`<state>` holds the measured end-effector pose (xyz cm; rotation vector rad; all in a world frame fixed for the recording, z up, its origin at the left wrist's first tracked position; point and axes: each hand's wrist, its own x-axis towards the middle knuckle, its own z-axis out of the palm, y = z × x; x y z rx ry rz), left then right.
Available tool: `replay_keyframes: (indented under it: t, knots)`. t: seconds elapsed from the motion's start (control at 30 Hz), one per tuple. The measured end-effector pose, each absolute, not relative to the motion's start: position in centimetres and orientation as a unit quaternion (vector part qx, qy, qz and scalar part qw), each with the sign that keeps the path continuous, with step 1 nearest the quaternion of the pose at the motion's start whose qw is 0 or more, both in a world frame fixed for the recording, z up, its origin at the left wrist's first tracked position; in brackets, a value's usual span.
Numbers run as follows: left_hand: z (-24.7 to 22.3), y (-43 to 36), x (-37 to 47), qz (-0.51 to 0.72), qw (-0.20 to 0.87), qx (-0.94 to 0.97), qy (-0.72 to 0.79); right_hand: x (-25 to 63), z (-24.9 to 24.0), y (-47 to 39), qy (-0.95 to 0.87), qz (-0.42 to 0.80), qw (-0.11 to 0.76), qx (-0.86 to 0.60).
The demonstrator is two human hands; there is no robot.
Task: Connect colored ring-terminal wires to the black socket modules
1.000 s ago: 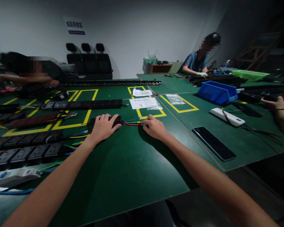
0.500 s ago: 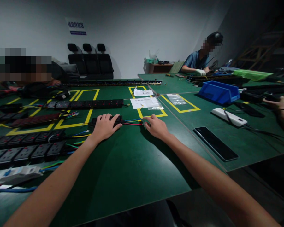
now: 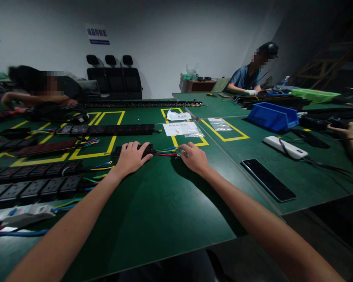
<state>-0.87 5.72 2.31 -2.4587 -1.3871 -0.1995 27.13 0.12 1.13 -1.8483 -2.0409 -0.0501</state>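
My left hand (image 3: 133, 157) lies over a short black socket strip (image 3: 117, 151), fingers on its top and thumb along its near edge. The palm and fingers cover most of the strip. From its right end run blue and yellow-green wires (image 3: 165, 150) and a red wire (image 3: 165, 154), tipped with small terminals. My right hand (image 3: 194, 157) is at those wire tips, its index fingertip touching the blue and yellow-green ends. Its thumb is a little apart from the index finger, beside the red wire's terminal. The other fingers are curled under, partly hidden.
More socket strips (image 3: 41, 170) with loose wires lie on the left. Paper labels and plastic bags (image 3: 220, 125) lie beyond my hands. A phone (image 3: 267, 180), a white power bank (image 3: 285, 147) and a blue bin (image 3: 272, 116) stand right. Co-workers sit around the green table (image 3: 176, 219).
The camera view has shifted slightly. My left hand stays on the socket strip. My right thumb has moved slightly off the wire tips. At the left, a co-worker's head and arm have moved.
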Motion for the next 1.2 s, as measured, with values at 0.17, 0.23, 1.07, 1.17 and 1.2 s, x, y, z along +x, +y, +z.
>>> replay_keyframes:
  t: [0.17,0.23,1.07,1.17,1.2]
  knots:
    - [2.33,5.73,-0.81,-0.072,0.145,-0.859,-0.486,27.08,0.96,0.16,-0.74,0.008,0.155,-0.655]
    - [2.39,5.72,-0.81,-0.07,0.147,-0.859,-0.485,27.21,0.91,0.18,-0.736,0.012,0.163,-0.657]
    - [2.34,5.75,-0.8,-0.064,0.152,-0.856,-0.489,27.09,1.31,-0.05,-0.735,0.002,0.175,-0.656]
    - [2.36,5.76,-0.8,-0.064,0.147,-0.857,-0.489,27.17,1.52,-0.14,-0.739,-0.002,0.178,-0.65]
    - [2.37,5.77,-0.8,-0.067,0.142,-0.858,-0.49,27.18,1.55,-0.18,-0.745,0.002,0.17,-0.645]
